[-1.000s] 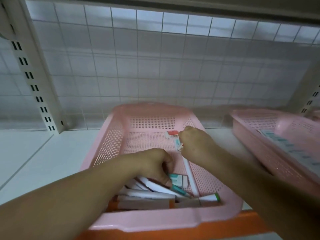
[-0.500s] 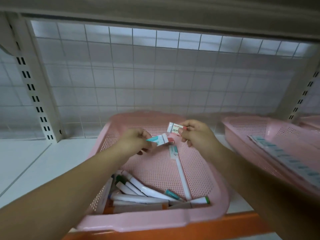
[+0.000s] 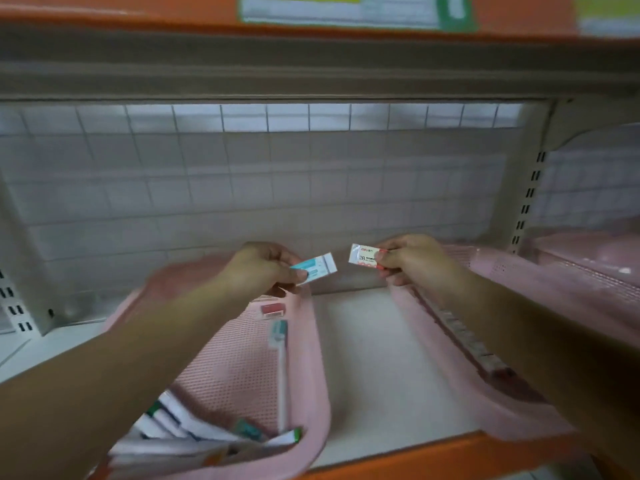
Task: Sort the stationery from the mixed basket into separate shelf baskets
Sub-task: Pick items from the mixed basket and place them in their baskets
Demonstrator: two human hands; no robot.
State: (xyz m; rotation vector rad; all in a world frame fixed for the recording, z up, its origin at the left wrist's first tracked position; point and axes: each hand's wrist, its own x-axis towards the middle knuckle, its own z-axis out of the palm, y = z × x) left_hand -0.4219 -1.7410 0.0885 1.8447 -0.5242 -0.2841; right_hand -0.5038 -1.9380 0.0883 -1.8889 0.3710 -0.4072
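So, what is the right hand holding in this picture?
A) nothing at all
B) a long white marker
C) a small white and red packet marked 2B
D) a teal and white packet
C: the right hand pinches a small white and red packet printed 2B; the teal and white packet is in the left hand.

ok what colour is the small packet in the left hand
Teal and white, seen in the head view; the left hand pinches the small packet.

Lower-left basket (image 3: 320, 358) is showing pink perforated mesh. Centre-left eraser (image 3: 317, 268) is showing teal and white; centre-right eraser (image 3: 363, 257), white with red print.
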